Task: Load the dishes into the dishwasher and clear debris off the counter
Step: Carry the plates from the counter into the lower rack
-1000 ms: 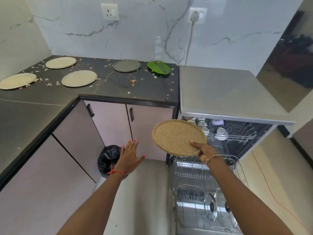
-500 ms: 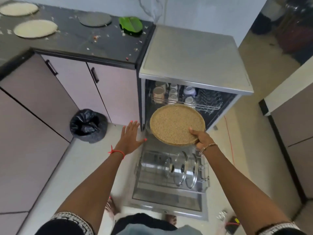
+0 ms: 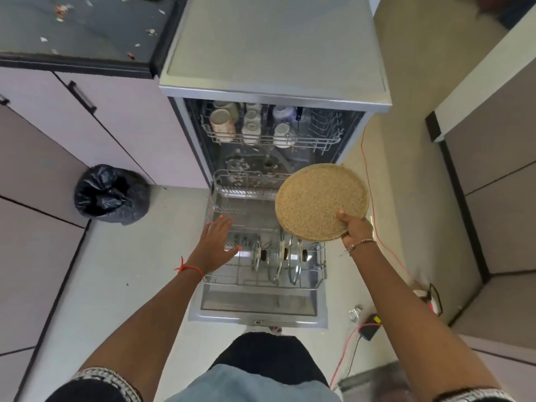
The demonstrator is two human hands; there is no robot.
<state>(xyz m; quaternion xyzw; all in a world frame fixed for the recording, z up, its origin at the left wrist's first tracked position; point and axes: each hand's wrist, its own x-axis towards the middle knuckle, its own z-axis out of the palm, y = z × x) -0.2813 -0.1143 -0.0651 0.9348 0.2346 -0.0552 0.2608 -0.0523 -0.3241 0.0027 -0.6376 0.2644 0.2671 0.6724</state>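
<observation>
Pale floor — crumb-strewn dark counter

Red thread bracelet on the left wrist, thin beaded bracelet on the right. Coral nail polish on the left hand. Black sleeves, white-patterned cuffs.

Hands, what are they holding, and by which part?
The right hand grips the plate by its near rim; the left hand holds nothing.

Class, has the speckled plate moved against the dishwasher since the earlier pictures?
Yes. The plate, held by the right hand, has gone rightward and down, from the dishwasher's left edge to over the lower rack's right side.
</observation>
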